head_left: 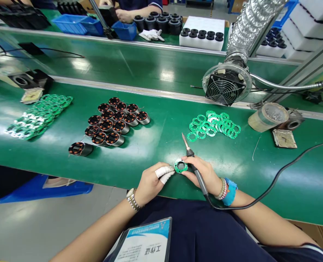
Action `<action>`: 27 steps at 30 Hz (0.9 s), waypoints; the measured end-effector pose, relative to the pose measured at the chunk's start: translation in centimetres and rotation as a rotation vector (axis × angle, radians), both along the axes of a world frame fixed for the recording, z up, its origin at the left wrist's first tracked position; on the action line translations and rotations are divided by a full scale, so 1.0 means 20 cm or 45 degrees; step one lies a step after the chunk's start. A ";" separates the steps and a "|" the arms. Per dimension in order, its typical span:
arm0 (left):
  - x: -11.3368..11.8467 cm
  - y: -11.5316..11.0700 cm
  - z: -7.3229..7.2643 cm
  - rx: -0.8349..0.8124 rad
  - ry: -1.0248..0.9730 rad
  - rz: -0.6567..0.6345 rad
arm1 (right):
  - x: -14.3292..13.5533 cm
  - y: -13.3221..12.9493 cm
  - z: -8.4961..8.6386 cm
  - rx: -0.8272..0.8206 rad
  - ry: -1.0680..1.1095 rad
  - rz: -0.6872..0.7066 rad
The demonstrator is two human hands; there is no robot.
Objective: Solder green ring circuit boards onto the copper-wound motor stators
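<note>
Between my two hands is a green ring-shaped circuit board (177, 170), with a pale edge at its upper left. Whether a motor part sits beneath it I cannot tell. My left hand (153, 178), with white covers on the thumb and a finger, pinches it from the left. My right hand (205, 173) steadies its right side with thumb and fingertips. That same hand also carries a soldering iron (199, 178), its tip pointing up and away over the table. Beyond the iron lies a loose pile of green ring boards (212, 125).
Copper-wound motor stators (107, 125) stand in rows at centre left, one set apart. More ring boards (38, 116) lie far left. A fume fan (225, 89) hangs at the back right, above a solder tub (269, 116). The iron's cable (273, 182) crosses my right forearm.
</note>
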State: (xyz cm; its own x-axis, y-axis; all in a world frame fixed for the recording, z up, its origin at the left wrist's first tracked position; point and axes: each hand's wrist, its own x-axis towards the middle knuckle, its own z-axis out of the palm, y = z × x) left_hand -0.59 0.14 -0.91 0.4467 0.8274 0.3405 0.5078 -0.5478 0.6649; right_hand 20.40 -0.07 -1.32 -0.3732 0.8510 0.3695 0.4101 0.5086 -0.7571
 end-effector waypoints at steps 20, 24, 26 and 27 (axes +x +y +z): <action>0.06 -0.16 -0.04 0.456 0.510 0.072 | -0.01 -0.01 -0.01 0.015 0.023 0.008; 0.02 -0.07 0.05 0.088 0.333 0.020 | 0.01 0.02 0.00 -0.054 0.043 0.080; 0.00 -0.02 0.07 -0.038 0.260 0.085 | 0.03 0.04 0.03 -0.104 0.039 0.134; 0.00 0.00 0.06 -0.055 0.258 0.107 | 0.04 0.05 0.04 -0.119 0.028 0.151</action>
State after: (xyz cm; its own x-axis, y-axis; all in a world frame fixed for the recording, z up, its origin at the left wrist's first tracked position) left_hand -0.60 0.08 0.38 0.4315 0.8764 0.2138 0.6760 -0.4711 0.5666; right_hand 21.21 0.88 -0.52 -0.4658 0.8327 0.2995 0.3345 0.4790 -0.8116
